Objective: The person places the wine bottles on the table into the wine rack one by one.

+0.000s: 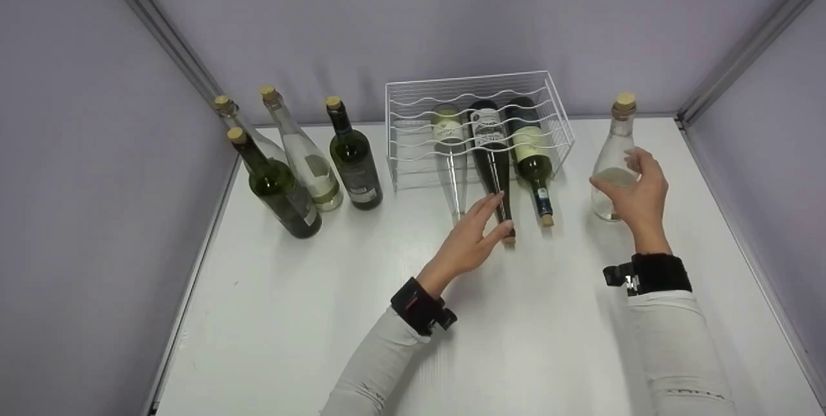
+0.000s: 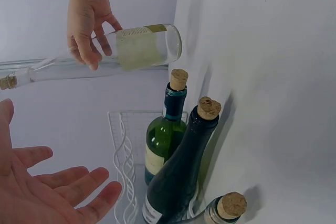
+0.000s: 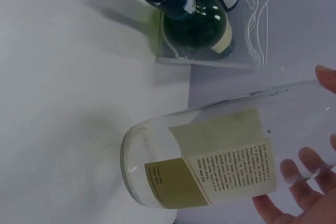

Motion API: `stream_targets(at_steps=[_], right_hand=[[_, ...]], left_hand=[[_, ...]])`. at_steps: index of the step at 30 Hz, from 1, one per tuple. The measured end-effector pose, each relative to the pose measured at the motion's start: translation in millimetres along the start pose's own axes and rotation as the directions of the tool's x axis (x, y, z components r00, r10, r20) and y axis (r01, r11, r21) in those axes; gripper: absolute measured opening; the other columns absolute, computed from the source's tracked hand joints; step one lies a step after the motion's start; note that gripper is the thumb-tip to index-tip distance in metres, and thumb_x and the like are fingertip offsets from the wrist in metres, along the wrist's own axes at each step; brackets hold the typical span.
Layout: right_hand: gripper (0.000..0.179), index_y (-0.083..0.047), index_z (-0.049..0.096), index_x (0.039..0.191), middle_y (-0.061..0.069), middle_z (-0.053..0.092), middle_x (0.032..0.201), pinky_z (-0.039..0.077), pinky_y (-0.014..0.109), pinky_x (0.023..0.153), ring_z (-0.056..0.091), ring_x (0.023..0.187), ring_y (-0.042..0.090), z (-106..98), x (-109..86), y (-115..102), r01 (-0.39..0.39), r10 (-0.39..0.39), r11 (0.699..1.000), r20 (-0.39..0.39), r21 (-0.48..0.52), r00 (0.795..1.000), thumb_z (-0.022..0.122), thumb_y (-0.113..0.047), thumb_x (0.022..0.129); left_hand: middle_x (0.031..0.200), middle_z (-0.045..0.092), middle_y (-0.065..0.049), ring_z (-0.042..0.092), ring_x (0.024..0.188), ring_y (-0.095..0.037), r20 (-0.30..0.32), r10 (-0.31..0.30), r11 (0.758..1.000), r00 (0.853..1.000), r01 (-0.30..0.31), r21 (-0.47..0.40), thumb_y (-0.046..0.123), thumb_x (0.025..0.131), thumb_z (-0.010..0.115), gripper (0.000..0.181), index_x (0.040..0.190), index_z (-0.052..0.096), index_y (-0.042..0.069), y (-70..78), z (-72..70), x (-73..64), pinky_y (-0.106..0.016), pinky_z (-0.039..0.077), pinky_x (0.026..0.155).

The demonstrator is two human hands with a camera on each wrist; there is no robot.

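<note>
My right hand (image 1: 635, 193) is curved round the body of a clear glass bottle (image 1: 613, 145) at the right, thumb on one side and fingers on the other. A cork tops this bottle, and the right wrist view shows its olive and cream label (image 3: 231, 169). Over the neck of a dark bottle (image 1: 493, 164) in the rack hovers my left hand (image 1: 468, 238), its fingers extended. That white wire rack (image 1: 390, 126) also holds a clear bottle (image 1: 452, 164) and a green bottle (image 1: 534, 168), all three lying with corked necks toward me.
Several corked bottles stand at the left, among them a green one (image 1: 284, 193), a clear one (image 1: 303, 151) and a dark one (image 1: 355, 164). Grey panels (image 1: 322, 16) enclose the white table (image 1: 290, 338) at the back and sides.
</note>
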State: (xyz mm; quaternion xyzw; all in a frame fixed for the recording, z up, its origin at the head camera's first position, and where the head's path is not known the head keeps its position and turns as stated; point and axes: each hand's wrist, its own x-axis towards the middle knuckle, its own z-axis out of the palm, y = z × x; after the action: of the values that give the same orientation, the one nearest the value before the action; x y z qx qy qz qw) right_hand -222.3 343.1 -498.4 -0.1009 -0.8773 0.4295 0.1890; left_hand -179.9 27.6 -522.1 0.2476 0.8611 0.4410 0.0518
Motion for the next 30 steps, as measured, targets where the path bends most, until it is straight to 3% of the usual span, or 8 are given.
stream_targets(at_steps=[3,6,12,20,26,30], right_hand=[[0.078,-0.002,0.048,0.140,0.020,0.052,0.132,0.032,0.050,0.108,0.046,0.125,0.035,5,-5.2,-7,0.056,-0.055,0.998,0.017,-0.030,0.998,0.087,-0.018,0.074],[0.076,-0.004,0.052,0.137,0.020,0.054,0.127,0.035,0.054,0.103,0.048,0.121,0.036,12,-9.6,-12,0.131,-0.129,0.989,0.037,-0.070,0.991,0.088,-0.014,0.071],[0.071,-0.012,0.061,0.129,0.019,0.055,0.120,0.039,0.059,0.091,0.050,0.113,0.039,24,-19.6,-18,0.252,-0.240,0.959,0.100,-0.132,0.966,0.091,-0.009,0.065],[0.074,-0.016,0.065,0.125,0.017,0.055,0.117,0.036,0.059,0.088,0.051,0.107,0.041,38,-36.0,-18,0.435,-0.407,0.869,0.159,-0.234,0.899,0.093,-0.006,0.058],[0.080,-0.023,0.065,0.126,0.018,0.054,0.118,0.029,0.061,0.098,0.048,0.112,0.043,45,-45.6,-23,0.524,-0.471,0.809,0.241,-0.265,0.849,0.095,-0.007,0.054],[0.080,-0.024,0.066,0.125,0.020,0.055,0.119,0.030,0.061,0.098,0.049,0.112,0.045,49,-49.9,-25,0.580,-0.515,0.759,0.273,-0.297,0.813,0.094,-0.006,0.053]], left_hand=[[0.157,0.031,-0.009,0.032,0.142,-0.023,-0.016,0.008,0.999,1.000,-0.009,-0.046,0.052,0.103,0.040,0.067,0.157,0.026,0.016,-0.1,-4.9,0.1,-0.043,0.030,0.113],[0.157,0.032,-0.010,0.038,0.138,-0.023,-0.031,0.008,0.992,0.999,-0.012,-0.126,0.047,0.103,0.044,0.067,0.156,0.025,0.012,-1.9,-9.0,0.8,-0.042,0.036,0.109],[0.149,0.042,-0.012,0.050,0.129,-0.025,-0.069,-0.044,0.943,0.997,0.018,-0.331,0.037,0.100,0.058,0.069,0.155,0.026,0.010,-7.1,-16.5,2.0,-0.038,0.049,0.095],[0.141,0.049,-0.014,0.055,0.124,-0.023,-0.082,-0.117,0.860,0.990,0.059,-0.507,0.029,0.094,0.068,0.072,0.153,0.030,0.012,-14.2,-25.7,1.8,-0.038,0.049,0.096],[0.137,0.048,-0.016,0.061,0.115,-0.025,-0.051,-0.117,0.781,0.992,0.060,-0.621,0.026,0.098,0.064,0.061,0.151,0.038,0.013,-17.2,-30.5,1.1,-0.037,0.057,0.081],[0.130,0.055,-0.015,0.065,0.107,-0.026,0.003,-0.100,0.770,0.995,0.079,-0.633,0.029,0.101,0.057,0.049,0.146,0.046,0.011,-18.6,-31.9,-0.2,-0.040,0.058,0.075]])
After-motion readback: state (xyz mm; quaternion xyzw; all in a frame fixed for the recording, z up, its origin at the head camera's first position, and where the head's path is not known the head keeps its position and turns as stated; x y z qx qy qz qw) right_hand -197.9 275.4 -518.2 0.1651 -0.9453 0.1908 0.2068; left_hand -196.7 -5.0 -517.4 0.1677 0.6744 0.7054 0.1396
